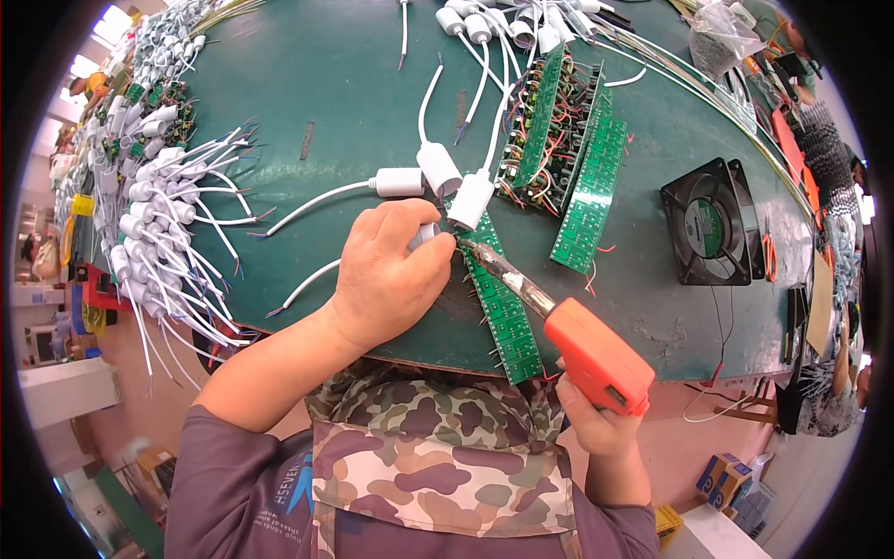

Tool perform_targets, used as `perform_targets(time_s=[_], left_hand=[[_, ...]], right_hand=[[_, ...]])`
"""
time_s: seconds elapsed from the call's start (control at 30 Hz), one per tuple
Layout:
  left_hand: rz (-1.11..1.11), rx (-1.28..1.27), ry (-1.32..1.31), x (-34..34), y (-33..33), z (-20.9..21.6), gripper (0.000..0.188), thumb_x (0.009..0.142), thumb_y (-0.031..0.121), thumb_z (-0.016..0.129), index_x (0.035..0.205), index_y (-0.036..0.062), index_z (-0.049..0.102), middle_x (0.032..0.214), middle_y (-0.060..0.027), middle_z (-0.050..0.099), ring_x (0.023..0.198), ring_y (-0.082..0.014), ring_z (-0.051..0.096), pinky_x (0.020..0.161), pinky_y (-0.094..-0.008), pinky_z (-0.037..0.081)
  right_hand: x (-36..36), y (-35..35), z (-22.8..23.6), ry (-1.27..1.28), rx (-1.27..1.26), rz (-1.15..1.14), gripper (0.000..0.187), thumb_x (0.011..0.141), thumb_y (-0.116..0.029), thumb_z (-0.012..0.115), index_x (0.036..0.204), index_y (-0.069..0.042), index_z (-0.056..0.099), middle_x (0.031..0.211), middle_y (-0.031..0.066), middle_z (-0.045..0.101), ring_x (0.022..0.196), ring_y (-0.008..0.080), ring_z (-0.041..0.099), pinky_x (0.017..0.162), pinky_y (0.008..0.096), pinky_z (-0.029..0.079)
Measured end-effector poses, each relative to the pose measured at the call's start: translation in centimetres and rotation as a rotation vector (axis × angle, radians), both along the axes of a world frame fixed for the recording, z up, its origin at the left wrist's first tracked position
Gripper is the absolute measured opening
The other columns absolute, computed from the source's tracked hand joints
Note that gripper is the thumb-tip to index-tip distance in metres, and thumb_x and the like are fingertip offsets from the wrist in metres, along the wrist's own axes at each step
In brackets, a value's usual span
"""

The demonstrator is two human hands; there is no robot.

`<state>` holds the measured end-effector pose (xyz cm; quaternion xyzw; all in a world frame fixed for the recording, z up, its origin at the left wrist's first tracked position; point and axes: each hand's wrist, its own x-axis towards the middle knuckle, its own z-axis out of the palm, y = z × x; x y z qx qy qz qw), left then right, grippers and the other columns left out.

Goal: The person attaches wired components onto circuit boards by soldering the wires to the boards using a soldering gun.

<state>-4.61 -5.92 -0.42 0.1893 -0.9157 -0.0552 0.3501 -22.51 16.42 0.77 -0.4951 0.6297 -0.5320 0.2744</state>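
My left hand [386, 265] is closed around a white cylindrical cable housing [423, 235], pinching at the upper end of a strip of green circuit boards [503, 317]. A white cable with bare ends comes out below that hand. My right hand [601, 424] grips a soldering iron [596, 354] with an orange-red handle. Its metal tip points up and left to the fingertips of my left hand; whether it touches a wire there is hidden. Close beyond the fingers lie more white housings with cables [470, 200], one overlapping the strip's upper end.
On the green table [372, 112], stacked circuit boards [591, 196] with red wires lie right of centre, near a black fan [710, 224]. A large heap of white cabled housings [154, 219] hangs over the left edge. More housings [521, 28] and long wires lie at the far side.
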Motion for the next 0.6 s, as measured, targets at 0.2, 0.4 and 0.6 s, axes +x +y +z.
perform_targets(time_s=[0.2,0.4,0.6], left_hand=[[-0.003,0.017,-0.028,0.2,0.1,0.1,0.021,0.064,0.003,0.07,0.083,0.0057,0.062,0.1,-0.0106,0.055,0.085,-0.0285,0.056,0.071,-0.0395,0.045],[-0.003,0.029,-0.044,0.2,0.1,0.1,0.02,0.066,0.003,0.071,0.084,0.005,0.063,0.101,-0.0118,0.055,0.086,-0.0299,0.056,0.073,-0.0398,0.046],[0.0,0.009,-0.019,0.0,0.0,0.1,0.021,0.063,0.003,0.069,0.082,0.0063,0.06,0.098,-0.0095,0.056,0.085,-0.0273,0.057,0.069,-0.0393,0.044]], right_hand=[[0.0,0.4,-0.4,0.014,0.008,-0.001,0.035,0.075,-0.003,0.074,0.107,0.003,0.064,0.106,0.0192,0.066,0.088,0.0322,0.068,0.079,0.0381,0.053],[-0.2,0.8,-0.8,0.015,-0.01,0.007,0.043,0.075,-0.002,0.075,0.115,0.003,0.061,0.114,0.02,0.064,0.094,0.033,0.068,0.082,0.0395,0.053],[-0.5,0.7,-0.8,0.062,-0.025,0.042,0.045,0.075,-0.002,0.075,0.117,0.002,0.059,0.115,0.0195,0.064,0.095,0.0324,0.068,0.082,0.0393,0.053]])
